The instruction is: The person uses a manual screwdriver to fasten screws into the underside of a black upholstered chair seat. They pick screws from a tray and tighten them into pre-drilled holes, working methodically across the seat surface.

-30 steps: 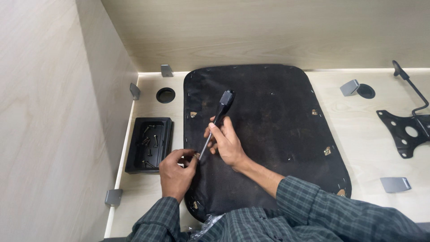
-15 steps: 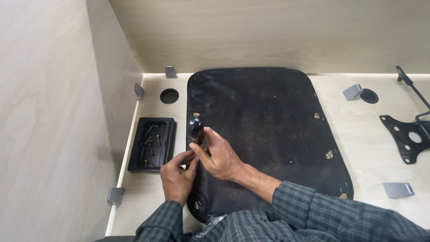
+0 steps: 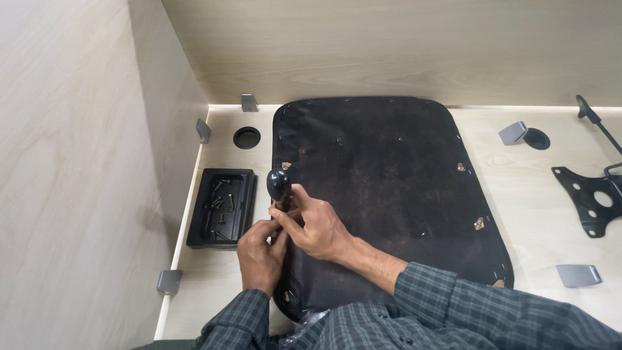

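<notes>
A large black seat pad [image 3: 389, 188] lies upside down on the pale wooden desk [image 3: 538, 220]. My right hand [image 3: 317, 227] grips a screwdriver with a black handle [image 3: 279, 185], held nearly upright at the pad's left edge. Just below it, my left hand [image 3: 260, 256] has its fingers pinched around the tool's lower shaft or tip, which is hidden. Both hands touch each other over the pad's front left part.
A black tray [image 3: 220, 207] with several screws sits left of the pad. A black metal chair bracket [image 3: 593, 194] lies at the right. Grey clips [image 3: 578, 275] and round cable holes [image 3: 247, 137] dot the desk. Wooden walls close in the left and back.
The screwdriver swung from lying slanted over the pad to standing nearly upright. My right hand moved toward me and left, meeting my left hand at the pad's edge.
</notes>
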